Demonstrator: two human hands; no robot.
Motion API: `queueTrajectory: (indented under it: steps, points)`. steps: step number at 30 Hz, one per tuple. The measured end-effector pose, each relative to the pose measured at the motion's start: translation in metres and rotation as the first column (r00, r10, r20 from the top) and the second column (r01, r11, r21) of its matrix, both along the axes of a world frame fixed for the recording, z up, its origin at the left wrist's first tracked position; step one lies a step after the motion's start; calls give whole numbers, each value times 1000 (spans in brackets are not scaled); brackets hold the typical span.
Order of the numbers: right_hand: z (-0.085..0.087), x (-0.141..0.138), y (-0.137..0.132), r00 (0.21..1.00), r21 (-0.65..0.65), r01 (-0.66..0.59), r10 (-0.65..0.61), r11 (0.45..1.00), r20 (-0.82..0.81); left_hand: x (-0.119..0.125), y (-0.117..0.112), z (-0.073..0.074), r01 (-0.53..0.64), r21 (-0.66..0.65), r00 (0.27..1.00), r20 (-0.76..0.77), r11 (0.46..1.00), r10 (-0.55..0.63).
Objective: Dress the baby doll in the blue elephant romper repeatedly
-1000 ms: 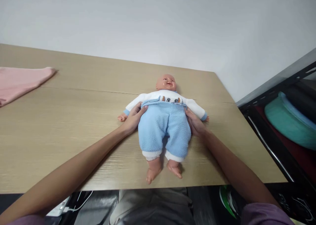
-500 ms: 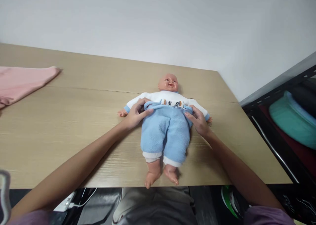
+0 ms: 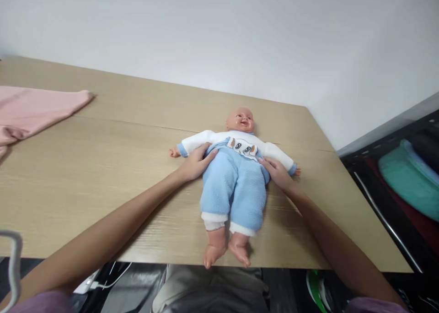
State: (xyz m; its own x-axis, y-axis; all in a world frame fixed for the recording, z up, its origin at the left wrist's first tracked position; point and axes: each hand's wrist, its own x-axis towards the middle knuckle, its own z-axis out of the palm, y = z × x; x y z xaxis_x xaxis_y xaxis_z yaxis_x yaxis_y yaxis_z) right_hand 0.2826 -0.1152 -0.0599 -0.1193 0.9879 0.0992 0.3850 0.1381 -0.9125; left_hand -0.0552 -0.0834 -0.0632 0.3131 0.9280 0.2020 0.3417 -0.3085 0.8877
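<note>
A baby doll (image 3: 241, 119) lies on its back on the table, head away from me and arms spread. It wears a white top (image 3: 224, 135) with blue cuffs and fluffy blue pants (image 3: 221, 180) with white hems. An animal-face patch (image 3: 243, 147) shows at the belly. My left hand (image 3: 195, 161) is closed at the left side of the waist, thumb over the blue cloth and fingers alongside the doll. At the right side of the waist, my right hand (image 3: 277, 170) holds the pants' edge, its fingertips on the cloth. The doll's bare feet point towards the table's near edge.
A pink cloth (image 3: 37, 105) lies at the far left of the wooden table (image 3: 120, 166). To the right stands a dark rack (image 3: 373, 198) with a teal item (image 3: 408, 178). A white cable (image 3: 115, 278) hangs below the near edge, and a white wall rises behind.
The pants' waistband, lifted between both hands before, now lies lower against the belly, and more of the animal-face patch shows. The view has shifted slightly.
</note>
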Motion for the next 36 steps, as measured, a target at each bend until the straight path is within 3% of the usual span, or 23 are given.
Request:
queueTrajectory:
  steps: [2, 5, 10, 14, 19, 21, 24, 26, 28, 31, 33, 36]
  points:
    - [-5, 6, -7, 999, -29, -23, 22, 999, -41, -1, -4, -2, 3, 9, 1000, 4, 1000, -3]
    - [-10, 4, -9, 972, -107, 24, -48, 994, -231, 1, -7, -2, 32, -120, 988, 156, 992, -13]
    - [-16, -14, -7, 847, -203, 108, -198, 973, -494, 11, -11, -3, 120, -279, 852, 522, 953, 46]
    - [-19, -19, -9, 843, -235, 104, -211, 967, -496, 14, -13, 0, 158, -258, 866, 501, 953, -9]
    - [-16, -17, -9, 857, -218, 103, -198, 970, -476, 5, -9, 5, 169, -204, 941, 324, 964, -96]
    - [-12, -16, -9, 849, -218, 97, -195, 971, -491, 3, -8, 4, 198, -228, 918, 385, 953, -99]
    - [-5, -17, -10, 813, -192, 107, -197, 975, -548, 3, -6, 0, 244, -291, 817, 576, 925, -35]
    - [-3, -19, -11, 779, -169, 119, -198, 978, -595, 3, -5, 0, 229, -300, 792, 610, 926, 2]
    - [-2, -20, -10, 760, -153, 115, -186, 981, -623, 2, -3, 1, 176, -248, 847, 532, 953, -18]
    - [-6, -20, -9, 791, -135, 110, -169, 985, -587, -2, -2, 5, 72, -60, 972, 229, 996, -57]
    - [-9, -17, -8, 846, -103, 118, -154, 988, -511, -6, -2, 6, 40, 58, 999, 34, 998, -42]
    - [-10, -13, -9, 959, 23, 102, -92, 995, -270, -8, -1, 6, 32, 131, 993, -115, 991, -17]
